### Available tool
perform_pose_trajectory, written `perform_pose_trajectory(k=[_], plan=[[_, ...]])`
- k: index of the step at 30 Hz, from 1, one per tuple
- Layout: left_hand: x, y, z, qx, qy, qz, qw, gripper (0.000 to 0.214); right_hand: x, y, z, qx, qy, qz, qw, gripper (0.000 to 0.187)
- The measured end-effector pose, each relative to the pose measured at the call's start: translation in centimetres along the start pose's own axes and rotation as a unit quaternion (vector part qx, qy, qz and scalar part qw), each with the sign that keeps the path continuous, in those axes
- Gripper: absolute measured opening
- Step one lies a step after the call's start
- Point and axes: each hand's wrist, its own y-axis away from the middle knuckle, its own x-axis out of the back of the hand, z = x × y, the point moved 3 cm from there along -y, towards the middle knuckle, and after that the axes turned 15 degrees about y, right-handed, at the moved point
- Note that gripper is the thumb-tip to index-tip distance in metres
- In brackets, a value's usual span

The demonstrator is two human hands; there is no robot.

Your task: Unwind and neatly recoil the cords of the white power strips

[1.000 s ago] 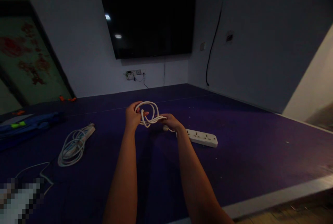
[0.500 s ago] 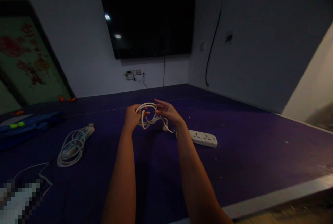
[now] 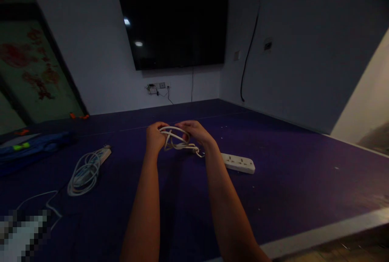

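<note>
Both my hands hold a coiled white cable [image 3: 176,142] above the dark purple mat [image 3: 288,172]. My left hand [image 3: 155,137] is closed round the left side of the coil. My right hand [image 3: 196,131] curls over the coil's top right, fingers wrapped on the loops. The cable runs on to a white power strip [image 3: 238,163] lying flat on the mat just right of my right wrist.
A second white power strip with its coiled cable [image 3: 86,168] lies on the mat to the left, with a thin white wire [image 3: 45,198] nearer me. A blue bundle [image 3: 36,146] sits at far left. A dark TV [image 3: 174,31] hangs on the wall ahead.
My right hand rose from the plug end beside the coil and came over its top, closing onto the loops. The coil sank slightly and tightened. My left hand kept its grip.
</note>
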Motion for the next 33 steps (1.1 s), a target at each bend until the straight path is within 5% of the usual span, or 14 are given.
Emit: perform_pose_trajectory(k=[6,16,24,33], plan=[[0.1,0.2,0.9,-0.013,-0.007,-0.076,0.997,0.007,-0.4,-0.1,0.4,-0.019,0.051,-0.068,0.996,0.041],[-0.4,0.3,2.1,-0.064,-0.07,-0.078,0.992,0.011,-0.2,-0.3,-1.5,0.199,0.12,-0.018,0.972,0.02],[-0.2,0.2,2.1,-0.045,-0.027,-0.133,0.99,0.02,-0.8,-0.2,-1.3,0.144,0.093,-0.019,0.985,0.016],[1.0,0.6,3.8,-0.044,0.181,-0.185,0.965,0.012,1.1,0.1,-1.3,0.11,0.052,0.144,0.982,0.023]])
